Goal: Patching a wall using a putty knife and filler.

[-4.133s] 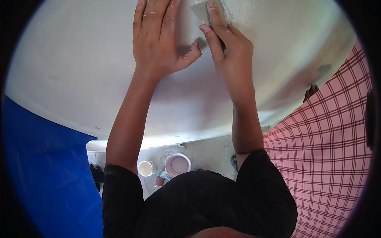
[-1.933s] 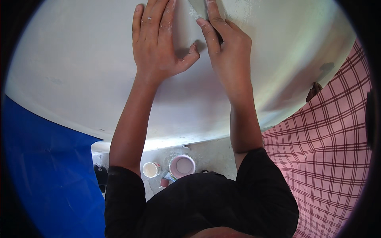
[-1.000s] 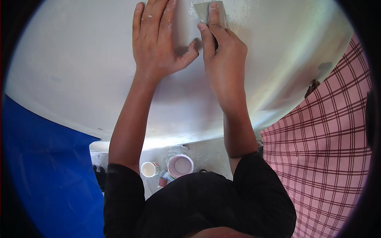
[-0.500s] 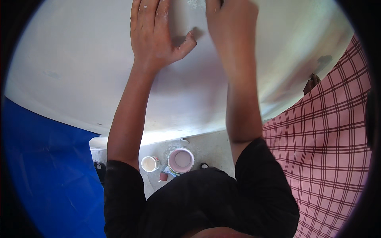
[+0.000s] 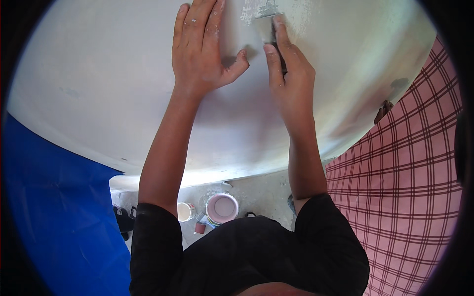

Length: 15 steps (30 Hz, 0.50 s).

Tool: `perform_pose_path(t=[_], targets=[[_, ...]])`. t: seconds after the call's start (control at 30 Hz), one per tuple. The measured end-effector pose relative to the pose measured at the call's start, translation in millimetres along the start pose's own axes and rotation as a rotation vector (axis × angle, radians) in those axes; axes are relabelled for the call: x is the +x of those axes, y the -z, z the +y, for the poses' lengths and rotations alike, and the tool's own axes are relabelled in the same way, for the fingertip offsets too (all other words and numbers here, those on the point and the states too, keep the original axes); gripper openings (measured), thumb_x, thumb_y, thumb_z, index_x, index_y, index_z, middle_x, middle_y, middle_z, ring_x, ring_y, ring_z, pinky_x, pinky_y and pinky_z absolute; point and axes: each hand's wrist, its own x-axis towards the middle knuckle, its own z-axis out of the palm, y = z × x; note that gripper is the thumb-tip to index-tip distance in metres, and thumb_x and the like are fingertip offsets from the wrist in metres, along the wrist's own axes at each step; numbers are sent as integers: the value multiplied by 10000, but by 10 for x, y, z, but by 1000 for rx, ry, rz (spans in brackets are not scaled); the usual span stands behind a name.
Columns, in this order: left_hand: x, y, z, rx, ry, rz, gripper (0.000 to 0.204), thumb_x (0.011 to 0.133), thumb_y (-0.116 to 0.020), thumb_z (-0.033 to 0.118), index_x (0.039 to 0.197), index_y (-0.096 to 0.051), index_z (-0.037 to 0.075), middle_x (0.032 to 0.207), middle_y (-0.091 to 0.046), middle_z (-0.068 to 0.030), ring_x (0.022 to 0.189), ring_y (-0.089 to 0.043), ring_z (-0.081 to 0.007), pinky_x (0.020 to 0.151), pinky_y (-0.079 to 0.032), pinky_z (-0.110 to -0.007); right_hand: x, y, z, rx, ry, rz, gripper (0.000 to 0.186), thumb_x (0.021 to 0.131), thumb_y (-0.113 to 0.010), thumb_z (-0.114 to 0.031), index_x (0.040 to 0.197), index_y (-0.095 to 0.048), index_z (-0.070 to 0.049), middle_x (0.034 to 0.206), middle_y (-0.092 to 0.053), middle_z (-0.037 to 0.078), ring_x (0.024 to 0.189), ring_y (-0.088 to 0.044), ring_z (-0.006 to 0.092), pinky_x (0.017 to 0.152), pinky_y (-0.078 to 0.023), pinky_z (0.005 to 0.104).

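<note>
- A broad, pale, curved surface fills the upper part of the frame, with a dull grey smudge toward its right side.
- My black shirt takes up the lower middle, its short sleeves ending above my bare forearms.
- Pink cloth with a dark red check hangs down the right side.
- A creased blue sheet covers the lower left.
- Grey floor shows between the surface and my shirt, below centre.
- My left hand is at the top, left of centre, palm down on the surface, thumb spread out, grasping nothing; flecks of white dot the fingers.
- My right hand, upper right of centre, grips a putty knife, forefinger and thumb stretched along it.
- A rough whitish patch marks the surface at the top, right of centre.
- The putty knife points upward from my grip, dark handle low, wide edge at the patch.
- A pinkish round bucket sits on the floor, lower centre.
- A smaller white tub stands just left of it.
- A little reddish-brown block lies near both.
</note>
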Motion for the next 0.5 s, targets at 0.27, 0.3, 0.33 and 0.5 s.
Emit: perform_pose_path(t=[0.27,0.3,0.33,0.5], targets=[[-55,-196,-22,-168,9,79,878,829,-701,432,1506,-417,-48,1540,-453,-257,1480,-395,-396,1216,-281,-584,137,34,-97,161,-267,64,471,1006,-677,-84,1469,-588,-74,826,-633,-6,630,-448,46,582,-418,202],[-52,-259,14,-369,51,165,875,832,-697,432,1507,-416,-48,1540,-452,-257,1481,-395,-396,1216,-281,-583,131,19,-65,157,-269,65,471,1006,-677,-84,1469,-588,-74,826,-633,-6,630,-448,46,582,-418,202],[-58,-243,17,-373,53,166,875,832,-697,432,1507,-416,-48,1540,-452,-257,1481,-395,-396,1216,-281,-583,121,-11,-19,170,-256,116,446,1006,-682,-91,1446,-610,-75,794,-603,-19,623,-433,41,571,-402,202],[-23,-324,53,-374,35,191,869,826,-695,410,1509,-412,-47,1536,-456,-259,1479,-396,-398,1215,-286,-577,120,0,23,220,-284,144,383,1004,-697,-105,1384,-663,-77,737,-551,-42,617,-400,38,555,-377,205]])
